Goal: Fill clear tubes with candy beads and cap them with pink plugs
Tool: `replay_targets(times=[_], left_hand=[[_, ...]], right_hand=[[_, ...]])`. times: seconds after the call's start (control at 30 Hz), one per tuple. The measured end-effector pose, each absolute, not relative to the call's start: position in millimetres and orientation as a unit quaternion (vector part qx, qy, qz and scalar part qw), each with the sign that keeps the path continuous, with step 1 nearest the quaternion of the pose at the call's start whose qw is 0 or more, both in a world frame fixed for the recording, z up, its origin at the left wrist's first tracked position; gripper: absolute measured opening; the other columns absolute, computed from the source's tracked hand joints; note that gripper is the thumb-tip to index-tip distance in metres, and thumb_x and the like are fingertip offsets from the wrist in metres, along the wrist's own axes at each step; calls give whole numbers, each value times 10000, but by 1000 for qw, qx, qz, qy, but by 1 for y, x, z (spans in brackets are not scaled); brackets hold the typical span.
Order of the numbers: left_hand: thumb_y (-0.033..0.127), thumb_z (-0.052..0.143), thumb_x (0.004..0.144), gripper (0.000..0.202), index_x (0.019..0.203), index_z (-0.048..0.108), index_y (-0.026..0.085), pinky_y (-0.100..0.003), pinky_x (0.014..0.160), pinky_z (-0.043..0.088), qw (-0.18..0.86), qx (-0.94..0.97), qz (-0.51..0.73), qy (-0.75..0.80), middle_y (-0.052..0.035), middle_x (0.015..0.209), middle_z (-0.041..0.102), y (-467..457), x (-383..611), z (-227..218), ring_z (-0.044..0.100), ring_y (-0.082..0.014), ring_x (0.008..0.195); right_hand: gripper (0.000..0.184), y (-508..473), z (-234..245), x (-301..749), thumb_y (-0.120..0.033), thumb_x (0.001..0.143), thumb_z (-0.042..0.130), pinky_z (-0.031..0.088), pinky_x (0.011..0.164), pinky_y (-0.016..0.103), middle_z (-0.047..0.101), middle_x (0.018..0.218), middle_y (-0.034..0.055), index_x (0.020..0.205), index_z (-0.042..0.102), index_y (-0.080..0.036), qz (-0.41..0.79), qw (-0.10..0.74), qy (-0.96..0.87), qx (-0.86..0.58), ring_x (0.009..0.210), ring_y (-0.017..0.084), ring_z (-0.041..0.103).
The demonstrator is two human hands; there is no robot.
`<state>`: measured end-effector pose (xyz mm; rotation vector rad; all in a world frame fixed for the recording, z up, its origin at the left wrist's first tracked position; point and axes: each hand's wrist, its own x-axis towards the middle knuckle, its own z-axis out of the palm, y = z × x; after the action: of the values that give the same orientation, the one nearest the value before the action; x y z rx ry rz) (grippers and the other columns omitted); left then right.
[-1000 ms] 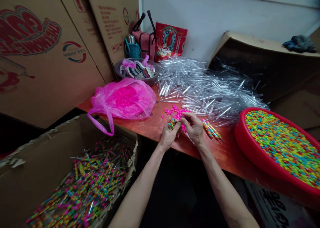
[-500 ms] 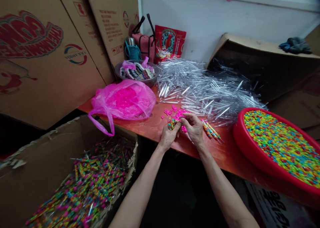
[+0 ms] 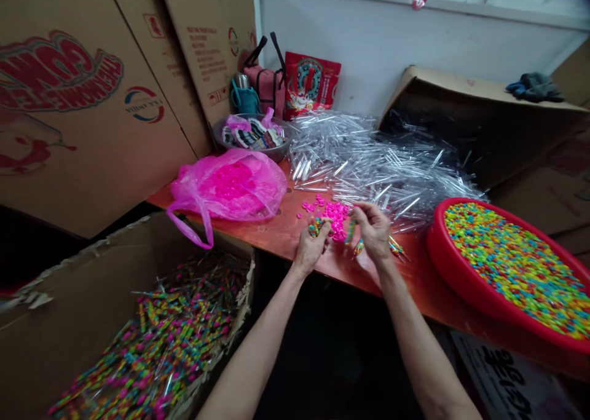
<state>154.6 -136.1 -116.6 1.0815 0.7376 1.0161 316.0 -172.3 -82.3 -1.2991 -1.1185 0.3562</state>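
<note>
Big cartons (image 3: 78,100) are leaning against the wall on my left. Below them, an open box (image 3: 106,254) is sitting beside the table (image 3: 281,232), and it is holding a deep pile of packed tubes (image 3: 152,340). On the table's right end, a red tub (image 3: 436,257) is brimming with coloured candies (image 3: 511,260). A heap (image 3: 369,162) of clear empty tubes is sprawling across the back of the table, between the tub and a pink bag (image 3: 230,183). Behind the bag, a grey bowl (image 3: 251,134) is standing with a red pouch (image 3: 311,85) propped against the wall beyond it.

I am resting both hands at the table's front edge, near each other but apart. My left hand (image 3: 310,248) is closing around a bunch (image 3: 316,226) of candy-filled tubes, their open ends pointing up. My right hand (image 3: 375,232) is gripping a single tube (image 3: 352,232) between thumb and fingertips; it is hanging tilted, full of candies, just beside a scatter of pink caps (image 3: 335,211) lying between my hands and the heap. A few more filled tubes, the spares (image 3: 397,248), are lying on the table just beyond my right hand, toward the tub.
</note>
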Motion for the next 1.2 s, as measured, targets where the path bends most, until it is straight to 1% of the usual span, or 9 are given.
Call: replay_targets(times=[0.1, 0.2, 0.33, 0.47, 0.57, 0.73, 0.87, 0.97, 1.2], left_hand=[[595, 708, 856, 563, 1218, 637, 169, -182, 423, 349, 680, 483, 466, 294, 33, 676, 626, -137, 155, -114, 424, -59, 450], [617, 685, 866, 544, 1186, 601, 185, -179, 403, 344, 678, 479, 471, 296, 33, 687, 645, -138, 155, -113, 450, -65, 444], [615, 652, 890, 485, 1063, 655, 162, -182, 395, 353, 678, 490, 453, 307, -7, 725, 674, -137, 155, -113, 499, -72, 467], [572, 652, 907, 499, 1188, 676, 160, -172, 415, 363, 675, 516, 436, 296, -1, 722, 681, -136, 154, -112, 490, -65, 474], [551, 656, 908, 507, 1225, 654, 156, -171, 412, 356, 681, 514, 431, 294, -1, 721, 687, -137, 153, -111, 471, -63, 463], [553, 663, 905, 443, 1080, 677, 146, -182, 427, 371, 681, 518, 429, 289, -11, 709, 676, -138, 152, -112, 485, -71, 472], [555, 694, 883, 470, 1127, 671, 153, -187, 442, 378, 689, 518, 426, 275, -20, 758, 699, -137, 152, -113, 488, -67, 474], [563, 696, 881, 477, 1100, 689, 140, -189, 440, 356, 677, 529, 429, 280, -2, 678, 656, -136, 152, -113, 476, -69, 467], [561, 716, 863, 474, 1070, 711, 134, -203, 447, 336, 681, 519, 424, 295, 44, 555, 541, -136, 152, -114, 426, -71, 444]], right_hand=[[264, -182, -74, 365, -421, 967, 604, 496, 666, 305, 690, 807, 23, 1016, 735, -197, 146, 537, -544, -628, 707, 177, 623], [223, -185, -79, 393, -365, 953, 606, 470, 672, 321, 663, 794, 33, 910, 745, -196, 95, 428, -615, -656, 703, 187, 596], [167, -167, -98, 384, -285, 940, 596, 465, 715, 330, 639, 884, 56, 940, 744, -206, 57, 380, -689, -615, 767, 198, 590], [202, -144, -107, 367, -249, 942, 555, 440, 701, 323, 619, 868, 64, 813, 702, -198, 73, 344, -725, -592, 759, 194, 549], [200, -140, -102, 364, -268, 916, 589, 433, 695, 326, 628, 801, 53, 753, 676, -191, 107, 377, -690, -608, 714, 182, 532], [291, -145, -80, 347, -411, 871, 712, 490, 705, 317, 731, 918, 49, 1071, 745, -202, 316, 534, -539, -570, 749, 174, 621], [291, -136, -68, 322, -437, 757, 838, 486, 687, 278, 701, 810, 9, 906, 735, -209, 413, 605, -450, -510, 702, 135, 591], [283, -127, -63, 310, -426, 734, 866, 448, 646, 248, 665, 752, -16, 819, 712, -204, 430, 610, -452, -488, 655, 106, 542], [328, -137, -54, 309, -492, 788, 812, 454, 677, 274, 722, 835, 32, 924, 800, -193, 425, 554, -498, -514, 712, 131, 562]])
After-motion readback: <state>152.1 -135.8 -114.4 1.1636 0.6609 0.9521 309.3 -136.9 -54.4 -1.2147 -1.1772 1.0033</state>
